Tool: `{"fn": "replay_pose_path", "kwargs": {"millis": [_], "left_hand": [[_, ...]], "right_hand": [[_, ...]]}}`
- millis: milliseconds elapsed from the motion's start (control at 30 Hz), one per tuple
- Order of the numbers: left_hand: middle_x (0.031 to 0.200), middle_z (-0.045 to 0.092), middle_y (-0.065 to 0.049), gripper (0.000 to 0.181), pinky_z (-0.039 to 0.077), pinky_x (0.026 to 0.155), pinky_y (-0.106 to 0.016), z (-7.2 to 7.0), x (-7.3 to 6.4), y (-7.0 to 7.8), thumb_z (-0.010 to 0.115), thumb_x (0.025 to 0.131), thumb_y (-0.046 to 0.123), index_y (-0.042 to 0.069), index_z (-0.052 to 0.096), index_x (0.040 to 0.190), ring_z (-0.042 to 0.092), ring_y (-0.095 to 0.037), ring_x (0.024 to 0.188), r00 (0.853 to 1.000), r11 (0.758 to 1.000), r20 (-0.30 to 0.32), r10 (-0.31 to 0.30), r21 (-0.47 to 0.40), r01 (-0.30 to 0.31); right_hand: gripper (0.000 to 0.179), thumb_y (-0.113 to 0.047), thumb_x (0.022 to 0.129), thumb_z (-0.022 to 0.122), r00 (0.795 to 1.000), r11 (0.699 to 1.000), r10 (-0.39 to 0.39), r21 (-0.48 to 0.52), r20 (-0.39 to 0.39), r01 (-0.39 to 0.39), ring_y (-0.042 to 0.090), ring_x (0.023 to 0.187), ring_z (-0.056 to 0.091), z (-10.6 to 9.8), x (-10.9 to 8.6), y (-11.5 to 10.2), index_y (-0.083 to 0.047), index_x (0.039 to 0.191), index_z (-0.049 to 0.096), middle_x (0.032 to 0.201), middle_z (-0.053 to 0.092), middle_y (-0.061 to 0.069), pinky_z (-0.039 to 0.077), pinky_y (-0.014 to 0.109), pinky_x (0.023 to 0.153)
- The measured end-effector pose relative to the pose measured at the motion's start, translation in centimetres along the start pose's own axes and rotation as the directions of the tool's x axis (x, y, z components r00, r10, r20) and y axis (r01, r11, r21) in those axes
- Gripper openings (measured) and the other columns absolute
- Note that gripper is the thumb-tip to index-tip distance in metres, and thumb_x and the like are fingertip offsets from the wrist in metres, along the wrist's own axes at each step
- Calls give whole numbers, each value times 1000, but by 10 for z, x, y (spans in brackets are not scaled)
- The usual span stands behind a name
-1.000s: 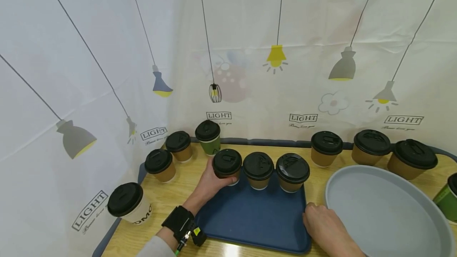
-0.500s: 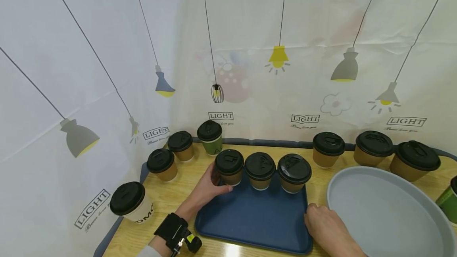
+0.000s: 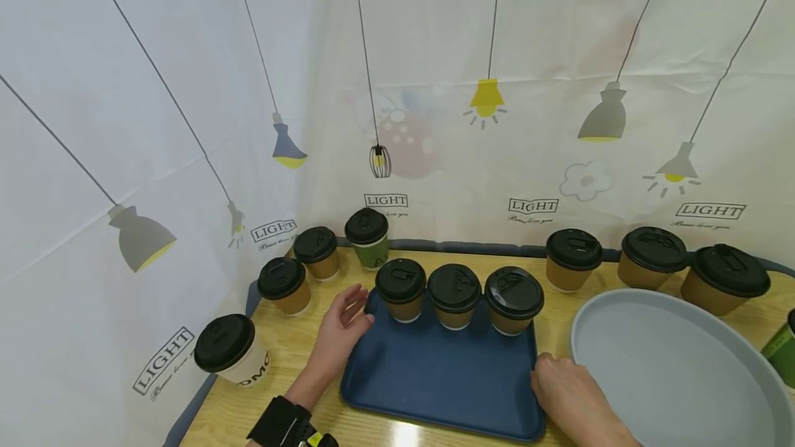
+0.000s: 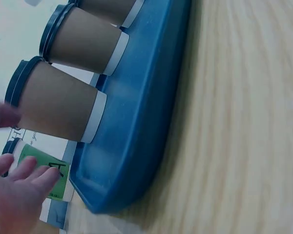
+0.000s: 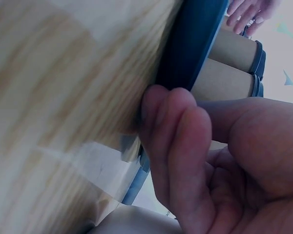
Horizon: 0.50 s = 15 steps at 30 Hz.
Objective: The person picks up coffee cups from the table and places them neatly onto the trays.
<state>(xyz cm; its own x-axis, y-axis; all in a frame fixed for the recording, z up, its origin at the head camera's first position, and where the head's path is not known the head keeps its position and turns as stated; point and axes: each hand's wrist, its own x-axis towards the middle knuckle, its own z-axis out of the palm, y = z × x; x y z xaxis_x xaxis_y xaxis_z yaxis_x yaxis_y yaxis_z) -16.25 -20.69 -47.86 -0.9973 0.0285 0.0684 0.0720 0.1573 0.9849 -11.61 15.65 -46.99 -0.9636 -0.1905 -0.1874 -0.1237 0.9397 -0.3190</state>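
In the head view a dark blue rectangular tray [image 3: 441,378] lies on the wooden table. Along its far edge stand three brown paper cups with black lids: the left cup [image 3: 400,288], the middle cup [image 3: 454,295] and the right cup [image 3: 513,299]. My left hand [image 3: 338,333] is beside the tray's left edge, fingers loosely bent and holding nothing; the left wrist view shows a gap between the fingers [image 4: 36,178] and the left cup. My right hand [image 3: 574,399] grips the tray's right edge, its fingertips [image 5: 178,109] curled at the rim.
A grey oval tray [image 3: 671,364] lies to the right, with several lidded brown cups behind it and a green cup [image 3: 782,347] at its far side. At the left stand a white cup [image 3: 232,354], two brown cups and a green cup [image 3: 368,240]. A printed cloth hangs behind.
My left hand has let go of the left cup and drawn back leftward, off the tray. The cup stays on the tray. My right hand keeps its hold on the edge.
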Motion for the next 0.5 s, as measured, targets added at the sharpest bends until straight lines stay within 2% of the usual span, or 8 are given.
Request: {"fn": "replay_pose_path", "kwargs": {"millis": [100,200,367,500], "left_hand": [[143,54,-25,49,52,102,-28,-3,0,-1,59,101,-5,-8,45,147,50,-41,138,993,998,-104,56,-4,-57],[136,59,-26,40,52,95,-18,-3,2,-2,59,101,-7,-10,51,139,56,-40,131,980,996,-183,82,-7,-85],[134,60,-27,34,51,94,-17,-2,7,-2,61,101,-2,-8,55,134,59,-34,127,957,996,-275,90,2,-93],[130,60,-26,32,49,93,-17,0,8,0,63,101,2,-7,57,131,60,-30,122,924,994,-367,110,16,-113]], "right_hand": [[20,-6,97,65,1000,1000,-1,-7,-3,1,31,59,62,0,0,1,0,78,60,66,56,11,53,48,54],[20,-7,96,66,1000,1000,-5,-8,-7,5,31,59,62,0,0,1,0,79,60,66,57,11,53,48,54],[20,-6,97,66,1000,1000,-8,-5,-1,8,30,59,62,0,0,2,0,78,60,65,56,10,52,47,54],[20,-6,97,65,1000,1000,-5,-2,7,5,30,59,62,0,1,1,0,79,60,65,56,10,52,47,53]]}}
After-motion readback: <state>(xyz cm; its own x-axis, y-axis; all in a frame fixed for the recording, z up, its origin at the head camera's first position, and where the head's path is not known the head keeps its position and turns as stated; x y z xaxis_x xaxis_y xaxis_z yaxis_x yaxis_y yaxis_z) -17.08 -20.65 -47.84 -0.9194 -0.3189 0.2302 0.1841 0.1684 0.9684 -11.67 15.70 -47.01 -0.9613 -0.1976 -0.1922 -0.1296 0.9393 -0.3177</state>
